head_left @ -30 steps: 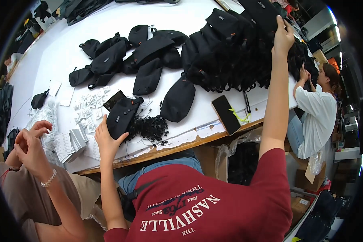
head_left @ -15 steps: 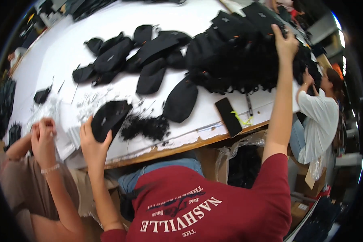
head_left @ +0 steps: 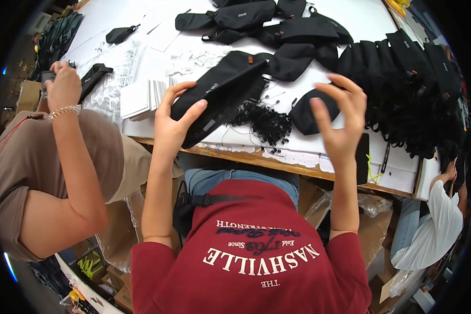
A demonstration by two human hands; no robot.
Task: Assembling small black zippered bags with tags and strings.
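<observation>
My left hand (head_left: pixel 174 118) grips the lower left edge of a black fabric pouch (head_left: pixel 222 86), thumb on top and fingers behind it. The pouch is tilted over the table and bears an orange tab at its upper end. My right hand (head_left: pixel 343 118) hangs in the air right of it, fingers spread and holding nothing. Behind that hand lies a smaller rounded black pouch (head_left: pixel 304 116). Below the held pouch is a tangle of thin black cords (head_left: pixel 271 124).
Black pouches (head_left: pixel 306 30) lie across the far table, with a packed row (head_left: pixel 397 68) at right. White cards (head_left: pixel 149 99) and labels (head_left: pixel 193 60) are at left. A phone (head_left: pixel 362 165) and pen (head_left: pixel 385 158) lie near the front edge. Co-workers sit left (head_left: pixel 68 162) and right (head_left: pixel 429 235).
My right hand has come away from the row of pouches at far right, back toward the held pouch. My left hand still grips its pouch, now raised and turned. The view has swung.
</observation>
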